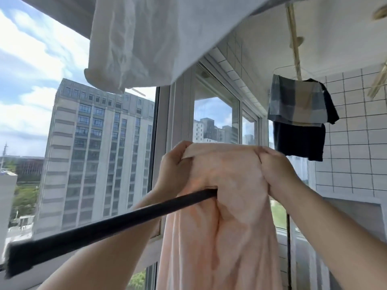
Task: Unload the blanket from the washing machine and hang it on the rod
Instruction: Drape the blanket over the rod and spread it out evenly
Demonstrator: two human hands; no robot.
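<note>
Risks, then surroundings, largest item first. Peach blanket [226,206] draped over black rod [104,225], bulk hanging down the near side, top fold bunched between both hands. Likely failure: uneven drape, heavier near side dragging the whole cloth back off the rod once released; bunched fold left unspread, slow to dry. Left hand [173,164] with fingers curled round the upper left corner; right hand [274,168] with fingers pinching the upper right edge, both raised above the rod line. White sheet [150,38] overhead on a higher line, close above, liable to snag or brush the blanket if lifted further. Window frame [165,114] just behind the rod, limiting room for throwing cloth over the far side. Plaid cloth [297,101] and dark shirt [299,141] on a hanger at right, well apart.
</note>
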